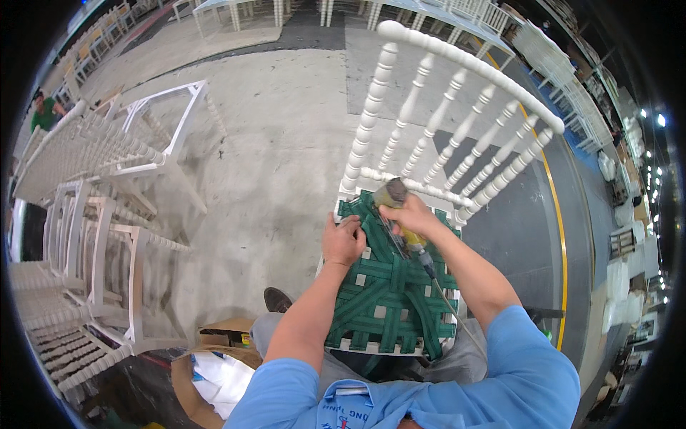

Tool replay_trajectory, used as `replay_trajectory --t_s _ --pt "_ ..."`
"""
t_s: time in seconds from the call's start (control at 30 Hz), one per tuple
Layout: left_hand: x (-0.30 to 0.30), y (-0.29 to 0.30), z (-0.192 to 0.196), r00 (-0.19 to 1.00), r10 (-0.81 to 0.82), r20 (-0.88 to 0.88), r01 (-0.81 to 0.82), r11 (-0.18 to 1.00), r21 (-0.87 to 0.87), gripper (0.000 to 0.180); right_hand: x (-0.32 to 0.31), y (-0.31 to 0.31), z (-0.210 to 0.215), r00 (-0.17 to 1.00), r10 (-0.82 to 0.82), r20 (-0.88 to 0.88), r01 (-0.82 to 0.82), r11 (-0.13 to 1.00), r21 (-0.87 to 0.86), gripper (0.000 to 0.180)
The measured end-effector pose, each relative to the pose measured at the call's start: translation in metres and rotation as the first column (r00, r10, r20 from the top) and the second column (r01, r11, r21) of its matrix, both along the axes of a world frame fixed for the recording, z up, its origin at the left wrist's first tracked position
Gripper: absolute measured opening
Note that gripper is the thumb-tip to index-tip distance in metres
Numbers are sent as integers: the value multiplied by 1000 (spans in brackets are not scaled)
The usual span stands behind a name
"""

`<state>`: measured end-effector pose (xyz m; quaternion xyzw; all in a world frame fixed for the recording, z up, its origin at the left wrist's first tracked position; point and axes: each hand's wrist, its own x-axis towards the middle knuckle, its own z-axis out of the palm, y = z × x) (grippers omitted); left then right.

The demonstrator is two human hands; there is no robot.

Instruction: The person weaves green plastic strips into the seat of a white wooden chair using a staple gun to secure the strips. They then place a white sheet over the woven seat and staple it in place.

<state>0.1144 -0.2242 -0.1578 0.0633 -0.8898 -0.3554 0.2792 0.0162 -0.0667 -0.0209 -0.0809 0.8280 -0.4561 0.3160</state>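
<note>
A white wooden chair with turned spindles stands in front of me, its back on the far side. Green webbing straps are woven across its seat frame, with some loose lengths lying on top. At the seat's far left corner my left hand has its fingers curled on a strap at the frame. My right hand is wrapped round a yellow and grey air staple gun, held over the far part of the seat. Its nose against the webbing is partly hidden. A thin air hose trails from it toward me.
Several unfinished white chair frames crowd the left side. An open cardboard box with white material sits at lower left. White furniture lines the far right, beyond a yellow floor line. A person in green is at far left.
</note>
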Motion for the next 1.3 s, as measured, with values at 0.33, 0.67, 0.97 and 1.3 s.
replay_trajectory --t_s 0.33,0.67,0.97,1.3 --pt "2 -4 11 985 37 167 -35 999 -15 30 199 306 121 772 -600 -213 619 784 36 36" --pt "183 139 38 693 -614 377 9 530 848 32 403 533 27 170 -939 297 985 169 -29 44" --pt "258 192 19 227 -897 380 -809 44 586 104 402 547 1 346 -938 -16 883 320 343 41" --pt "262 212 8 612 -740 278 -658 -282 698 49 279 305 18 880 -222 -420 397 829 393 49"
